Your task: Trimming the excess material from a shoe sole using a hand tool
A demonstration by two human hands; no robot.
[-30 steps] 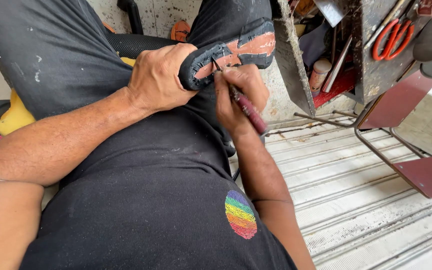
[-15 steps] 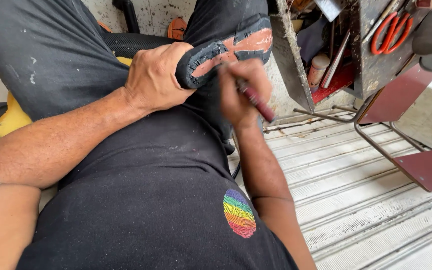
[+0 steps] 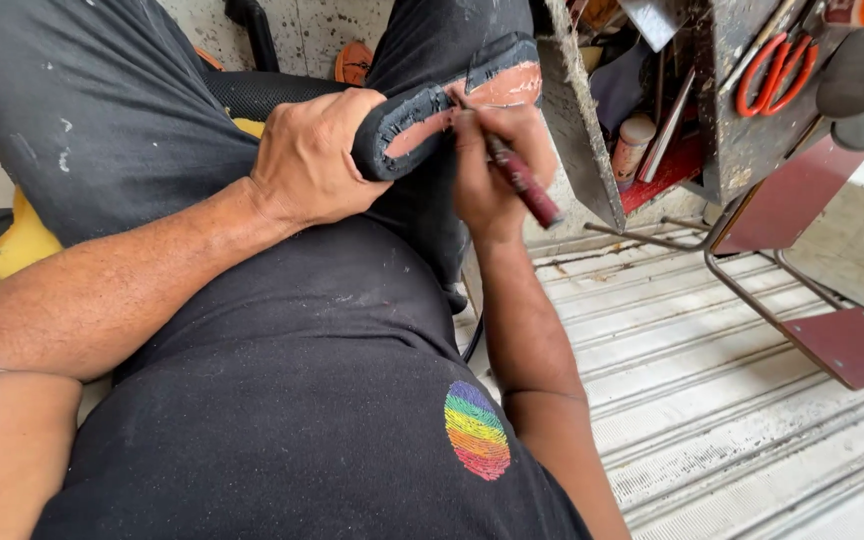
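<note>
Left hand [image 3: 317,160] gripping heel of shoe sole [image 3: 452,105]; right hand [image 3: 492,165] closed round maroon-handled awl [image 3: 520,178], tip at sole edge.

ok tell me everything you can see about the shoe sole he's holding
The shoe sole is a worn piece with a pinkish-tan face and a rough black edge, apparently rubber. It lies sole-up across the person's lap, over dark trousers. The left hand grips its near rounded end; the right hand presses a dark red-handled tool against its face. The far end is partly out of view.
</note>
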